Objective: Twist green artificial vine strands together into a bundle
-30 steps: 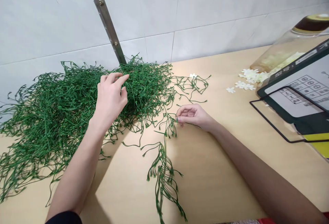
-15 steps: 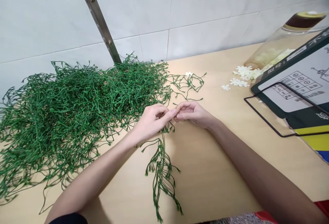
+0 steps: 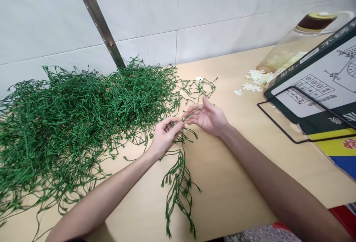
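My left hand (image 3: 166,135) pinches a thin green artificial stem (image 3: 179,168) between thumb and forefinger, near the middle of the table. From that pinch the branching stem trails down across the tabletop toward me. My right hand (image 3: 207,118) is just to the right, its fingers apart and palm turned inward. A thin green strand crosses in front of its fingers, and its fingertips come close to the left thumb. Left of and beyond both hands lies a large tangled heap of green artificial stems (image 3: 91,112). Part of the held stem is hidden behind the left fingers.
A clear bottle (image 3: 289,45) lies tilted at the back right, with white flower pieces (image 3: 250,86) spilled near its base. A printed cardboard box (image 3: 319,79) and a black wire frame (image 3: 278,123) stand right. A metal bracket (image 3: 101,25) rises against the tiled wall (image 3: 211,5).
My right hand has opened from its pinch, thumb lifting away from the fingers. My left hand keeps its pinch on the stem. The view has shifted slightly.
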`<state>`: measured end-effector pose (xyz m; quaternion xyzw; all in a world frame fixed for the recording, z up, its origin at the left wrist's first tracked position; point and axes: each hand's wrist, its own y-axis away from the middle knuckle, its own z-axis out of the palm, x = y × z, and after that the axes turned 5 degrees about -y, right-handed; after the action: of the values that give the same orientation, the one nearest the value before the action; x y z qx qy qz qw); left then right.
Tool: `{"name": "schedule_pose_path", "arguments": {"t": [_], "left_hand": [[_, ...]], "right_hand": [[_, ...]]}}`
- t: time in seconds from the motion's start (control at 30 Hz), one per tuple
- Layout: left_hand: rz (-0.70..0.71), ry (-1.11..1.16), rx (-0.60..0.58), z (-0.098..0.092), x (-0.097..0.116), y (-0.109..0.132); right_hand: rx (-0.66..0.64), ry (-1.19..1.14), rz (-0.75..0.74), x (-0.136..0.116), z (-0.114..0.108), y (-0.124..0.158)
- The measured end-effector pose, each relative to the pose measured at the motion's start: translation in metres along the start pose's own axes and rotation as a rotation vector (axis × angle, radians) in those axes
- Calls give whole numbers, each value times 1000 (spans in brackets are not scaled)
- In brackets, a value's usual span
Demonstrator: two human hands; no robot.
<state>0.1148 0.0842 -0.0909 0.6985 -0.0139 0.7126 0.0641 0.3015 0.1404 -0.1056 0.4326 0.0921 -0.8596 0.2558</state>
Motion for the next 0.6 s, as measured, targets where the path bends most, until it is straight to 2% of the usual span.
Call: {"name": "schedule_pose_path", "arguments": {"t": [0.1,0.2,0.33,0.47,0.6], "left_hand": [[51,70,43,-1,-6,-2],[68,118,44,-2,-9,-4],[21,172,35,-2,-8,-4],[9,179,42,-4,-6,-5],[-61,305,-31,-6,-6,-7]], "right_hand": [[-11,10,27,1,0,-1],[3,167,2,4,5,2],[-40,366,33,6,16,7],[-52,416,72,3,20,9],[-33,402,38,5,15,7]]}}
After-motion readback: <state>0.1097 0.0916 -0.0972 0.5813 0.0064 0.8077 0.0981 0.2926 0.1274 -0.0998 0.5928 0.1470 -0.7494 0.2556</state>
